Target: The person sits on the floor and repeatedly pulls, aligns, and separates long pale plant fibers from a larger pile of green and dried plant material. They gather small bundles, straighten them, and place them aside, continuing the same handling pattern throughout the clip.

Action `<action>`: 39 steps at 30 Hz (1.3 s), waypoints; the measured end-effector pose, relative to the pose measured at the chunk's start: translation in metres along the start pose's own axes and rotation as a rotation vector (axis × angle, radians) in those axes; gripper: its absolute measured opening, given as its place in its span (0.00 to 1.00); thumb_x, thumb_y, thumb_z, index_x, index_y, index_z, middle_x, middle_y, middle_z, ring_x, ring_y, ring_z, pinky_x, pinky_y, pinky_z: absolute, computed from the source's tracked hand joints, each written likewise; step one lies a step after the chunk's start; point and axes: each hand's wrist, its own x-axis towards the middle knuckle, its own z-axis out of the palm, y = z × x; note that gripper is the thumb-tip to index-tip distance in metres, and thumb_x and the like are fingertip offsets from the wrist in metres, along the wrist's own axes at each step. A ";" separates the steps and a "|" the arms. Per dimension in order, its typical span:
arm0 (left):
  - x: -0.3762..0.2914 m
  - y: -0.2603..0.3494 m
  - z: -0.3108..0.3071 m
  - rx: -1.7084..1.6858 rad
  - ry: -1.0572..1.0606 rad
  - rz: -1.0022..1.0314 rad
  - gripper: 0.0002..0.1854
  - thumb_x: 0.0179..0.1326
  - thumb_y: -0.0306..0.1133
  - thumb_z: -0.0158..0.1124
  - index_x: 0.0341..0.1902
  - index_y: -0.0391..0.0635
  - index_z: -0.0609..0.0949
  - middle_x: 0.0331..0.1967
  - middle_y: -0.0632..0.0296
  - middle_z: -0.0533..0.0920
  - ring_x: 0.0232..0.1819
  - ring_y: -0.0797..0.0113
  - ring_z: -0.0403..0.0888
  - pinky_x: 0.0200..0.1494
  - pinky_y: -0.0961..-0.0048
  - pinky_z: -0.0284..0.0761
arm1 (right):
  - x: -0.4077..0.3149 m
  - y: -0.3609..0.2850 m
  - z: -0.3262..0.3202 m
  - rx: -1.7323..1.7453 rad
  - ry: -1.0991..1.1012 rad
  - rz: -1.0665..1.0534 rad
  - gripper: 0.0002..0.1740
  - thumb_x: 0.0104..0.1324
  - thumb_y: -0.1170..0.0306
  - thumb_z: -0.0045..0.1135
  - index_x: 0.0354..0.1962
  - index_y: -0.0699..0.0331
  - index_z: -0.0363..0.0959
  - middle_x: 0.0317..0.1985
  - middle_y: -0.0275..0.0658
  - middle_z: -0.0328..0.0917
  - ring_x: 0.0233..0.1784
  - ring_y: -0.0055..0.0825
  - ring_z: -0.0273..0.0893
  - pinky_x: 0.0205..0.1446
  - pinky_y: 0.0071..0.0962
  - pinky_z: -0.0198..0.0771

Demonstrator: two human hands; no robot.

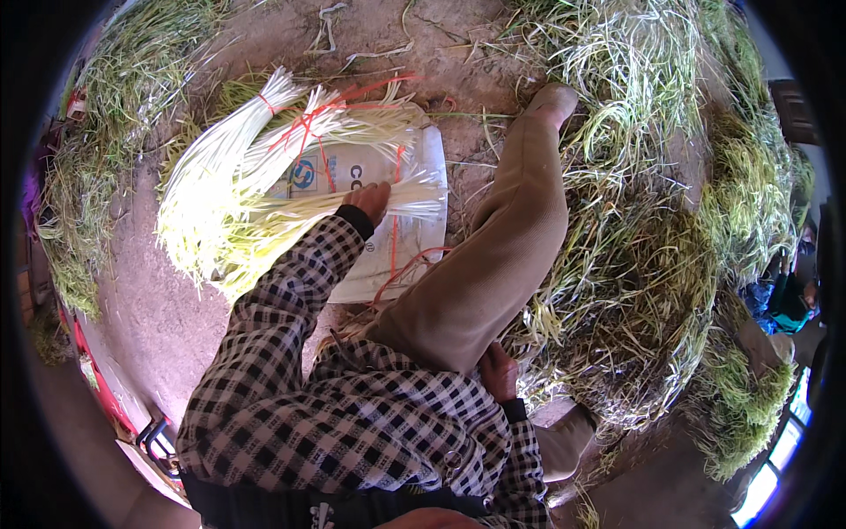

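My left hand (370, 202) is closed over a loose bunch of long, pale leafy stalks (418, 195), whose white ends stick out to its right. The bunch lies across a white woven sack (423, 264) that bears printing. Behind it, on and beside the sack, lie pale bundles (218, 155) tied with red plastic strapping (307, 121). Several red strips run across the sack, one passing near my fingers. My right hand (499, 371) is low beside my bent leg, next to the heap of green stalks; its fingers are partly hidden, and what it touches cannot be made out.
A large heap of loose green and dry stalks (634, 278) lies right of my leg. More greens (125, 132) lie along the left. My outstretched leg (515, 218) borders the sack on the right. Another person (790, 297) is at the far right edge. Scraps litter the earthen floor (264, 26).
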 end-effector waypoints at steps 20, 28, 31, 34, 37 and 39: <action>0.043 -0.010 -0.010 0.134 -0.201 0.023 0.38 0.47 0.54 0.68 0.58 0.48 0.69 0.48 0.48 0.77 0.51 0.50 0.75 0.54 0.54 0.70 | -0.002 0.011 -0.001 0.001 0.098 -0.073 0.10 0.62 0.63 0.52 0.35 0.59 0.75 0.27 0.50 0.77 0.30 0.49 0.77 0.32 0.43 0.71; 0.049 -0.005 0.000 0.399 -0.236 0.061 0.39 0.44 0.56 0.68 0.56 0.46 0.68 0.52 0.52 0.73 0.55 0.52 0.71 0.56 0.54 0.68 | 0.001 0.052 -0.037 -0.121 0.479 -0.067 0.07 0.59 0.69 0.53 0.35 0.61 0.74 0.30 0.45 0.77 0.32 0.45 0.77 0.34 0.38 0.71; 0.046 -0.001 -0.011 0.381 -0.312 -0.033 0.47 0.42 0.58 0.69 0.62 0.46 0.63 0.56 0.50 0.70 0.59 0.52 0.69 0.58 0.53 0.66 | 0.013 0.087 -0.066 -0.247 0.656 0.076 0.12 0.58 0.67 0.55 0.38 0.62 0.71 0.35 0.46 0.76 0.37 0.45 0.75 0.37 0.41 0.70; 0.022 0.023 -0.025 0.331 -0.209 -0.084 0.61 0.41 0.58 0.69 0.71 0.45 0.43 0.58 0.41 0.68 0.57 0.48 0.71 0.59 0.56 0.67 | 0.026 0.129 -0.078 -0.302 0.739 0.243 0.23 0.58 0.61 0.57 0.46 0.67 0.67 0.42 0.55 0.73 0.44 0.51 0.72 0.45 0.44 0.69; 0.062 -0.045 0.018 0.172 -0.177 -0.007 0.64 0.40 0.53 0.72 0.70 0.41 0.39 0.59 0.37 0.66 0.58 0.43 0.69 0.60 0.57 0.66 | 0.039 0.150 -0.075 -0.195 0.690 0.478 0.36 0.57 0.52 0.56 0.53 0.73 0.62 0.47 0.62 0.70 0.50 0.56 0.70 0.52 0.44 0.68; 0.063 -0.060 0.012 0.096 -0.126 -0.005 0.64 0.41 0.51 0.73 0.70 0.40 0.39 0.59 0.35 0.65 0.58 0.42 0.68 0.60 0.57 0.66 | 0.060 0.151 -0.064 -0.078 0.692 0.486 0.39 0.56 0.47 0.54 0.53 0.73 0.61 0.47 0.63 0.69 0.48 0.58 0.71 0.50 0.46 0.69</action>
